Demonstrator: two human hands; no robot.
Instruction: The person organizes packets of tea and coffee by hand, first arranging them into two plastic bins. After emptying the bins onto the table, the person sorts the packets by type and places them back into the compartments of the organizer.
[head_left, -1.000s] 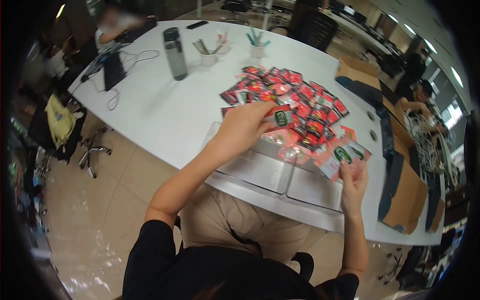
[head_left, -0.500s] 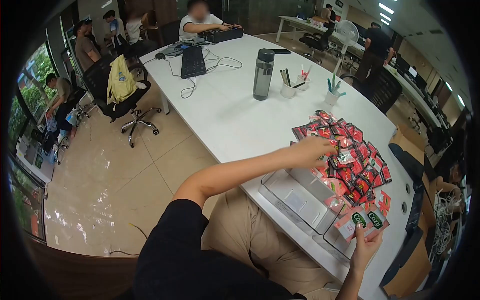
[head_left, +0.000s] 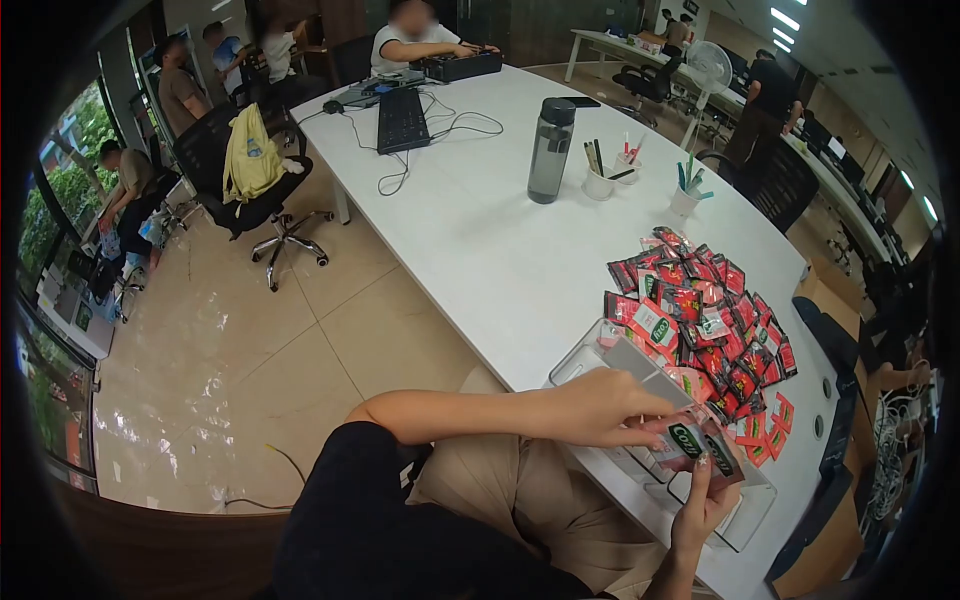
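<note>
My right hand (head_left: 703, 508) grips a small fan of pink and grey Cozy tea sachets (head_left: 688, 438), its thumb on their front. Meeting their left edge, my left hand (head_left: 605, 408) has its fingers closed on a sachet; its fingertips partly hide what they pinch. Below both hands is a clear divided plastic organizer (head_left: 752, 525), partly covered by my left forearm. Just beyond lies a heap of red, black and pink sachets (head_left: 715, 325), with a few flat orange-red sachets (head_left: 768, 437) at its near right side.
A grey water bottle (head_left: 551, 150) and white cups of pens (head_left: 684, 203) stand on the white table (head_left: 470, 230). Farther back are a black keyboard (head_left: 402, 120) and cables. A person (head_left: 415, 45) handles a black box (head_left: 460, 66) there. Cardboard boxes (head_left: 825, 545) flank the table's right edge.
My left hand has come back from the heap to the sachets in my right hand. The right hand has shifted slightly left, and the camera view has turned a little.
</note>
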